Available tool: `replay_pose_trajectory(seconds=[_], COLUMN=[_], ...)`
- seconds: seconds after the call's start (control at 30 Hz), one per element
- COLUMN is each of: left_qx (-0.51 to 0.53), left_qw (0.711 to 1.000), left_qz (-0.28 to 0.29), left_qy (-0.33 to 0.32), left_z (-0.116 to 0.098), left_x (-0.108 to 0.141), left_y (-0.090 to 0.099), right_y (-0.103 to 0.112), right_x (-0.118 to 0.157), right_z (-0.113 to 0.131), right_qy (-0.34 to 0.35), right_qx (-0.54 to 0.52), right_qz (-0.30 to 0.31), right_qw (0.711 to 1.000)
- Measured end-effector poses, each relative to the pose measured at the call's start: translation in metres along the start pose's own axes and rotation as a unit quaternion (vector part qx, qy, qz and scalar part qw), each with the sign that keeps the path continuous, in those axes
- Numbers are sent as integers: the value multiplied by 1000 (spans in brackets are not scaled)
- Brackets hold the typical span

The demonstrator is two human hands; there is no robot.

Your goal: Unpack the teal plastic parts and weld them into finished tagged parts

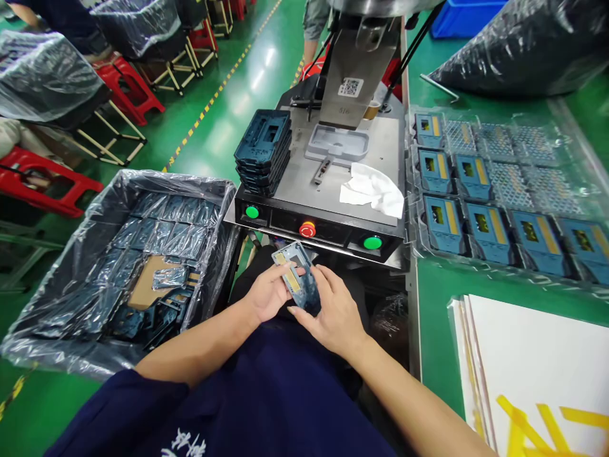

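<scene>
2 hands, frame in front of person | L hand (269, 293), R hand (334, 311): grips closed on blue plastic frame (301, 282), below press front (328, 236) | frame stack (262, 152) on press plate (297, 184); more in lined bin (209, 190), tray rows (490, 235)

Your left hand (267, 293) and right hand (334, 311) cover much of the blue plastic frame (302, 289), hiding its underside. The press head (380, 5) is cut off by the top edge, the white sheets (537, 355) run off the lower right corner, and the blue parts (166, 231) in the lined bin (157, 179) blur under clear plastic film (188, 240).
</scene>
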State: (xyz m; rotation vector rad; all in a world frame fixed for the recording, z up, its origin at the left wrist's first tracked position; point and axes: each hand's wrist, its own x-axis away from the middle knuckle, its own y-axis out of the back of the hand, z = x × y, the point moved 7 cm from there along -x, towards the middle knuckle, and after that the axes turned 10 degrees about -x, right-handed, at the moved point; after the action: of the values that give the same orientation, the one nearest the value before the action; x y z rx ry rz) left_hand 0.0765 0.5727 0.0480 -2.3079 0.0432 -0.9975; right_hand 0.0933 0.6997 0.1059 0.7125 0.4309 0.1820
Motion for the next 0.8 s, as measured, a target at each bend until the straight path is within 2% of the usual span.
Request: replay_pose_trajectory(seconds=[0.17,0.3,0.43,0.6,0.7,0.8], left_qx=[41,32,-6,-23,-31,-27], left_qw=[999,998,998,998,997,996], left_qz=[10,43,20,-25,-52,-74], left_qy=[-6,-40,-55,-52,-46,-48], left_z=[-1,-9,-15,-13,-12,-15], left_x=[0,2,4,8,12,15], left_y=[-3,-5,8,28,40,53], right_y=[-7,12,59,111,127,131], right_x=[3,-18,-72,-159,-205,-244], right_z=[-6,-13,-39,-92,-118,-137], right_qy=[-21,13,27,-44,-93,-121], right_qx=[39,30,73,163,194,198], right_qz=[35,47,21,52,75,86], right_qw=[998,998,997,984,974,969])
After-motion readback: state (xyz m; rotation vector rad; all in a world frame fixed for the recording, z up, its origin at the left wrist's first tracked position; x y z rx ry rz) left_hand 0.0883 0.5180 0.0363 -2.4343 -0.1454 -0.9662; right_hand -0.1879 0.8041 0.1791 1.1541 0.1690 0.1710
